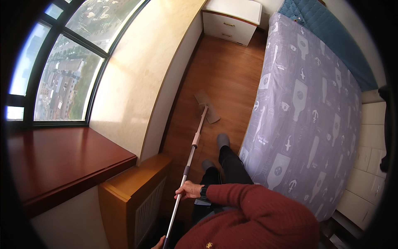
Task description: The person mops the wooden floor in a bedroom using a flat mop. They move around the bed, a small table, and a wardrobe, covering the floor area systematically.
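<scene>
A flat mop lies across the floor ahead of me, its grey pad (207, 107) on the wooden boards and its long metal pole (191, 155) slanting back toward my body. My right hand (190, 190), with a dark watch at the wrist, is closed around the middle of the pole. At the lower edge my left hand (158, 243) grips the pole near its back end; only part of that hand shows. Both my feet, in grey socks (223, 140), stand on the floor just right of the pole.
On the right stands a bed (290, 112) with a grey patterned cover and a blue padded headboard (331, 45). A white drawer cabinet (228, 29) is at the far end. Along the left run a pale window ledge (141, 70), a dark red sill (70, 162) and a wooden radiator cover (137, 178).
</scene>
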`<state>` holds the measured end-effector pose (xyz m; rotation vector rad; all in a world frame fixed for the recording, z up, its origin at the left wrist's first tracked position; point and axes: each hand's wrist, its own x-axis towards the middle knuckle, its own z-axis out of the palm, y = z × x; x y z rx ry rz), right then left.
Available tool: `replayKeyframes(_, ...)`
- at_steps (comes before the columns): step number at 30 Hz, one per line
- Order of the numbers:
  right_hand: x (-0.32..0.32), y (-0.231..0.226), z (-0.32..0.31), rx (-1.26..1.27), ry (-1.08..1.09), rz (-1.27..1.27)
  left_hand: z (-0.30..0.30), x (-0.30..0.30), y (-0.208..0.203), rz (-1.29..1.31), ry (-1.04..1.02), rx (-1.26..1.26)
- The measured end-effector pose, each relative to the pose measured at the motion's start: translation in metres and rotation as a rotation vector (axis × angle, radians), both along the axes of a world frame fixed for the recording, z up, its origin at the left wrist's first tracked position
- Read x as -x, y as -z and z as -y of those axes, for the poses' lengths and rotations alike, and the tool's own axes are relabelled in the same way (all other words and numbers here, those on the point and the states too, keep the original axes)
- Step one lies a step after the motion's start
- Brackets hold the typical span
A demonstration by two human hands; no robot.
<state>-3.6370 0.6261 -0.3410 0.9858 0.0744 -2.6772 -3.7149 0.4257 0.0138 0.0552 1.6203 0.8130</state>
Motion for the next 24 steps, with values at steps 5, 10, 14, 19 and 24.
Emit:
replayKeyframes(5,0.004,0.036,-0.094,-0.222,0.057,0.133,-0.062,-0.003,0.067,-0.073,0.099,0.071)
replayKeyframes(10,0.012,0.060,-0.226,-0.543,0.214,0.215,-0.195,0.029,0.141,-0.159,0.342,0.029)
replayKeyframes(14,-0.002,0.069,-0.315,-0.544,0.457,0.227,-0.299,0.033,0.160,-0.375,0.647,-0.136)
replayKeyframes(19,-0.056,0.086,-0.384,-0.561,0.524,0.322,-0.381,0.004,0.165,-0.501,0.903,-0.217)
replayKeyframes(24,-0.122,0.107,-0.406,-0.513,0.615,0.315,-0.404,-0.026,0.199,-0.620,1.063,-0.379)
